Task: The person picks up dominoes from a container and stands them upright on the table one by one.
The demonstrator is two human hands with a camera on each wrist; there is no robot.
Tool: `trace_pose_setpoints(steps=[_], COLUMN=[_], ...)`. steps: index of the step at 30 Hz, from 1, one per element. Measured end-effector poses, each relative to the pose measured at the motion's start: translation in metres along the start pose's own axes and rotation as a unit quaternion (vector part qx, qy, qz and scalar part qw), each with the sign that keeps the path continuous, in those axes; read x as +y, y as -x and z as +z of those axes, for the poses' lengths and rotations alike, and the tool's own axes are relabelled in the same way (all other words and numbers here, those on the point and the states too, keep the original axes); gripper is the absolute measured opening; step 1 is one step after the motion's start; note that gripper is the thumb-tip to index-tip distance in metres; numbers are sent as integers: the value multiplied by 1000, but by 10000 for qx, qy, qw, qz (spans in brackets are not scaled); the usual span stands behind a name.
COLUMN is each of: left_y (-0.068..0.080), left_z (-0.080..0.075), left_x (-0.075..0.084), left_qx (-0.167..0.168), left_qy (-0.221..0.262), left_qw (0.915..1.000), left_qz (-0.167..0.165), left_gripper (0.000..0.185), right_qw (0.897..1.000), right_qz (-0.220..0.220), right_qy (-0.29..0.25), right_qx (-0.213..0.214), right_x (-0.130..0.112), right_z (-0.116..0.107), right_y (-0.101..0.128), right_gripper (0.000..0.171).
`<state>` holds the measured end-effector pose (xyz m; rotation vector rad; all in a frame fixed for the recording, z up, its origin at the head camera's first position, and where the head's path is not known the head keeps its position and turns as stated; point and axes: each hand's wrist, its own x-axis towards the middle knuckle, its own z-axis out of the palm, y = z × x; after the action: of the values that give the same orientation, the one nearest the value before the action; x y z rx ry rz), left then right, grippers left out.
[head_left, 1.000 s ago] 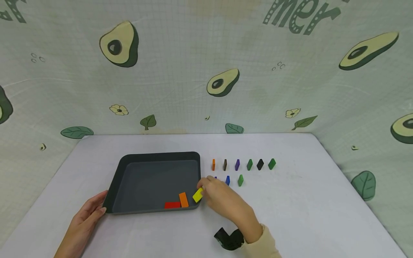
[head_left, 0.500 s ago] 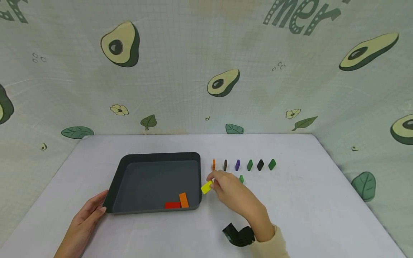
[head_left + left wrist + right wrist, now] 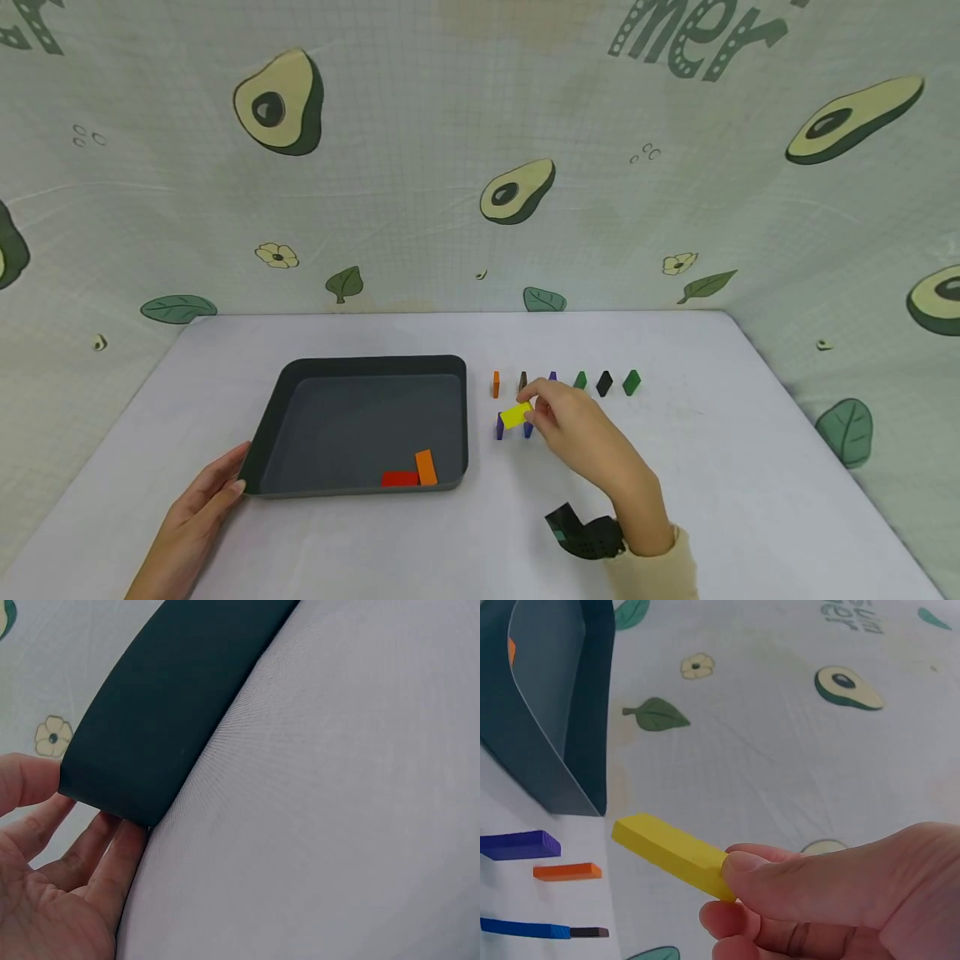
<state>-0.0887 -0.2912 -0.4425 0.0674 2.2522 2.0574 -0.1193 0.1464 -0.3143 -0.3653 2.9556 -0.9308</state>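
In the head view my right hand [image 3: 581, 429] is raised over the right part of the table. It pinches one end of a yellow domino block [image 3: 514, 415] between thumb and fingers. The right wrist view shows the yellow block [image 3: 671, 851] tilted, its free end pointing toward the pan's corner. My left hand [image 3: 201, 504] holds the near-left corner of a dark grey baking pan [image 3: 337, 417], its thumb and fingertips against the outer wall [image 3: 172, 705]. Inside the pan, near the front right, lie a red block [image 3: 400, 479] and an orange block [image 3: 426, 467].
Right of the pan, small blocks stand upright in two rows. The back row includes orange [image 3: 496, 384], black [image 3: 604, 383] and green [image 3: 632, 382] ones. A purple block [image 3: 499, 427] and a partly covered blue block [image 3: 528, 430] stand in front. An avocado-printed cloth [image 3: 405, 258] hangs behind.
My right hand has carried the yellow block from the pan's near-right corner to the right and away from me, over the standing blocks. The left hand and pan stay put.
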Motion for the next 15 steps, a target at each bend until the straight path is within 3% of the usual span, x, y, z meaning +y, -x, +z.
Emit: trace_pose_setpoints(steps=[15], left_y=[0], left_z=[0], left_x=[1], left_qx=[38], left_qy=[25], left_qw=[10000], left_qz=[1], left_gripper=[50], right_qw=[9992], right_qz=[307], right_qy=[167], right_qx=[176], right_x=[28], right_z=[-26], right_y=[6], right_gripper=[19])
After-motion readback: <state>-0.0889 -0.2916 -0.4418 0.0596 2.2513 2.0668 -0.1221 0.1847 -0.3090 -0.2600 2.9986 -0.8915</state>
